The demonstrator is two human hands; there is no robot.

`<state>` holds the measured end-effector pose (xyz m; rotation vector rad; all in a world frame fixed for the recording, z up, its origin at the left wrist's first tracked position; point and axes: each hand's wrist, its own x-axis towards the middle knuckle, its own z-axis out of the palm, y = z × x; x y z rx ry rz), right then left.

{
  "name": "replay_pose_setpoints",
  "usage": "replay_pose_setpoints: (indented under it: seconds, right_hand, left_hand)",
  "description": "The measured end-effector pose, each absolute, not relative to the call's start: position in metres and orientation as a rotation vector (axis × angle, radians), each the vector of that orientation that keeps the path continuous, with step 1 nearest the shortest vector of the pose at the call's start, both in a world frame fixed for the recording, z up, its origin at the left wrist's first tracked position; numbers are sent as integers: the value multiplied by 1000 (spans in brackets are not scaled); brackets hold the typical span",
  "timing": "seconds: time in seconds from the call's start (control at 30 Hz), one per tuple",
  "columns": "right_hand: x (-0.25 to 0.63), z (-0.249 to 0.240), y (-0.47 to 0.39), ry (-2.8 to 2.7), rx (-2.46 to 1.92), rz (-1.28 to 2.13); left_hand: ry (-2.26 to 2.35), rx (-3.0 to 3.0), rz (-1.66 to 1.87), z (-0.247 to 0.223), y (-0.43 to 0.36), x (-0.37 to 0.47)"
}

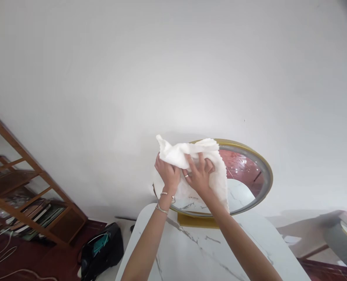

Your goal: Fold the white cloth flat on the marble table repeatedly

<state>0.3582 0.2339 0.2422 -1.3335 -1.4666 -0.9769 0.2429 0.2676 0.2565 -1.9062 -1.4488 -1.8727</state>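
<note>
A white cloth (pixel 220 175) with a scalloped edge drapes over the left and middle part of an oval mirror (pixel 243 168) with a gold rim. My left hand (pixel 168 175) grips the cloth at the mirror's left side, its fingers curled into the folds. Beside it, my right hand (pixel 199 176) presses on the cloth over the glass, fingers bent and somewhat apart, bunching it. The cloth hides much of the mirror's face and its upper left rim. Beneath the mirror is a gold base (pixel 195 221).
The mirror stands on a white marbled tabletop (pixel 191 249) against a pale wall (pixel 173 78). A wooden shelf (pixel 41 183) with stacked items is at left, near a black bag (pixel 112 242) and a white cable (pixel 4 253). A grey ribbed object (pixel 341 244) stands at right.
</note>
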Motion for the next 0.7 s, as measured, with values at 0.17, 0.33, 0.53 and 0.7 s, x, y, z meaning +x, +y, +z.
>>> replay_pose_setpoints:
  seconds: [0.17,0.33,0.53,0.7]
  right_hand:
    - [400,257,223,-1321,-1432,-961]
    - [447,252,216,-1097,-1486,-928]
    - [491,224,206,-983,-1505,-882]
    - [511,196,195,-938,-1527,-810]
  left_hand:
    - [-1193,-1934,-1735,291,257,291]
    - [-903,-2083,-1568,309,246,345]
    - [-603,-2145,-1460,293,239,397]
    - [-483,-2217,-1394,265,232,418]
